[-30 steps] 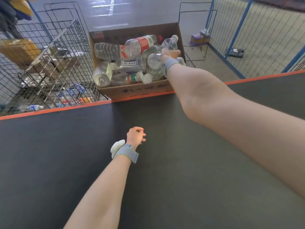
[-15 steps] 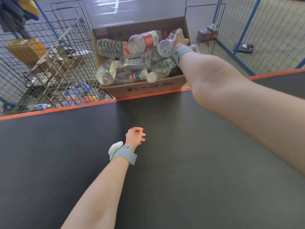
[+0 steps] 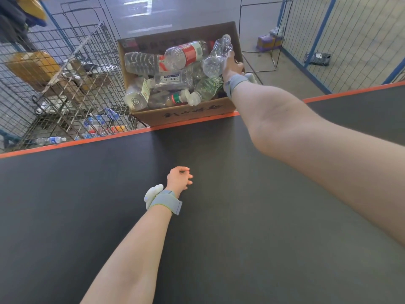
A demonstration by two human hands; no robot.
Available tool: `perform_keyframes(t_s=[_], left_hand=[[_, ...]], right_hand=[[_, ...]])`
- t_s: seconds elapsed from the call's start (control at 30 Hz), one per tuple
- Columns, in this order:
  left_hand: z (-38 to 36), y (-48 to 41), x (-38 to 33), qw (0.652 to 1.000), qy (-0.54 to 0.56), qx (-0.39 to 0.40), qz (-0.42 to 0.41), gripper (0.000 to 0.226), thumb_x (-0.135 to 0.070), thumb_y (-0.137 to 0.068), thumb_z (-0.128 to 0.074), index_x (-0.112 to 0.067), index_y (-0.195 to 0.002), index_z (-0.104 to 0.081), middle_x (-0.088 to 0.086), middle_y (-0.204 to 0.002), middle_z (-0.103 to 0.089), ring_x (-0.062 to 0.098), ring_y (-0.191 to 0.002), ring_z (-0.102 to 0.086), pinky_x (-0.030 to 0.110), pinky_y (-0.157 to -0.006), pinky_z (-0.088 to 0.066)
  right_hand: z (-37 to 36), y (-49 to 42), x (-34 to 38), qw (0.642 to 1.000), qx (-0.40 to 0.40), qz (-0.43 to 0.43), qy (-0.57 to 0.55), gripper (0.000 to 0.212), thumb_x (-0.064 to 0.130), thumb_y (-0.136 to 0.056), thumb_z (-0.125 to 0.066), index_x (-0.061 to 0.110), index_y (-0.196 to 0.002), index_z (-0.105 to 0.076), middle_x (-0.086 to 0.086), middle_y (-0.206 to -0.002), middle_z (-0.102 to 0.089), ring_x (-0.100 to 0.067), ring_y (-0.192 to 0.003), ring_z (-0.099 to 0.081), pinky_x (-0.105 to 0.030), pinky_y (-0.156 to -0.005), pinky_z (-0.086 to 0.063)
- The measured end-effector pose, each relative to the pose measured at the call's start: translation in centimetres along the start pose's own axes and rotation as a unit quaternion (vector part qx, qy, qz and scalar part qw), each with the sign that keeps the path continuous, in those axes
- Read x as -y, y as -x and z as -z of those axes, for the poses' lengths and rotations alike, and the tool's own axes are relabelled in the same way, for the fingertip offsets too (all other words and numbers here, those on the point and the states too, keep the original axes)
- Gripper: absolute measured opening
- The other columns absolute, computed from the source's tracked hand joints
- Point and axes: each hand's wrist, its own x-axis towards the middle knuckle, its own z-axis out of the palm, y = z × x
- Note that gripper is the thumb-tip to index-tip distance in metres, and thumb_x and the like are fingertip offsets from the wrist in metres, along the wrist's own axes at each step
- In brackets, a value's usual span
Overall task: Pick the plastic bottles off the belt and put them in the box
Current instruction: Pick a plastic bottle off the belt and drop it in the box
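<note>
Now, from the head camera, the right hand (image 3: 231,66) reaches across the dark belt (image 3: 219,238) into the far cardboard box (image 3: 192,114), its fingers wrapped around a clear crumpled bottle (image 3: 217,55) held over the right side of the pile. The box sits just beyond the belt's orange edge (image 3: 65,144) and is heaped with plastic bottles, among them a red-labelled bottle (image 3: 186,54) lying on top at the far side. The left hand (image 3: 178,178) hovers low over the middle of the belt, fingers loosely curled, holding nothing. A wire cage (image 3: 65,84) stands to the left of the box.
</note>
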Motion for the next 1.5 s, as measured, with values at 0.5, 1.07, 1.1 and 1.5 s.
perform_keyframes(t_s=[0.5, 1.07, 1.1, 1.5], left_hand=[[4.1, 17.3, 8.6, 0.952, -0.298, 0.073, 0.013, 0.049, -0.026, -0.093, -0.059, -0.011, -0.137, -0.045, 0.012, -0.139, -0.049, 0.028, -0.125, -0.049, 0.031, -0.104, -0.039], [9.9, 35.1, 26.5, 0.867, -0.488, 0.101, -0.009, 0.072, -0.027, -0.090, -0.062, -0.027, -0.150, -0.021, -0.001, -0.159, -0.010, 0.024, -0.143, -0.017, 0.042, -0.108, -0.036], [10.0, 35.2, 26.2, 0.874, -0.480, 0.080, -0.008, 0.070, -0.031, -0.092, -0.060, -0.026, -0.150, -0.022, -0.001, -0.159, -0.011, 0.023, -0.143, -0.017, 0.044, -0.108, -0.035], [15.5, 38.3, 29.6, 0.883, -0.452, 0.027, 0.121, 0.088, -0.077, -0.083, -0.031, -0.040, -0.148, 0.016, -0.010, -0.156, 0.028, 0.021, -0.145, 0.024, 0.070, -0.108, -0.003]], right_hand=[[8.4, 20.5, -20.0, 0.908, 0.171, -0.055, 0.379, 0.085, 0.057, -0.090, -0.051, 0.028, -0.155, -0.006, -0.007, -0.162, -0.002, -0.030, -0.149, -0.008, -0.043, -0.120, -0.007], [17.5, 41.8, -37.3, 0.734, 0.287, 0.032, 0.615, 0.066, 0.029, -0.096, -0.053, 0.024, -0.152, -0.019, -0.002, -0.163, 0.003, -0.021, -0.150, 0.005, -0.061, -0.115, -0.010], [17.3, 42.1, -37.1, 0.740, 0.295, 0.039, 0.603, 0.069, 0.031, -0.095, -0.055, 0.026, -0.152, -0.018, 0.001, -0.163, 0.003, -0.020, -0.149, 0.005, -0.061, -0.115, -0.011], [15.8, 45.5, -37.2, 0.660, 0.366, 0.010, 0.656, 0.118, 0.075, -0.068, -0.063, 0.044, -0.148, 0.019, 0.006, -0.157, 0.029, -0.029, -0.147, 0.020, -0.065, -0.112, -0.015]])
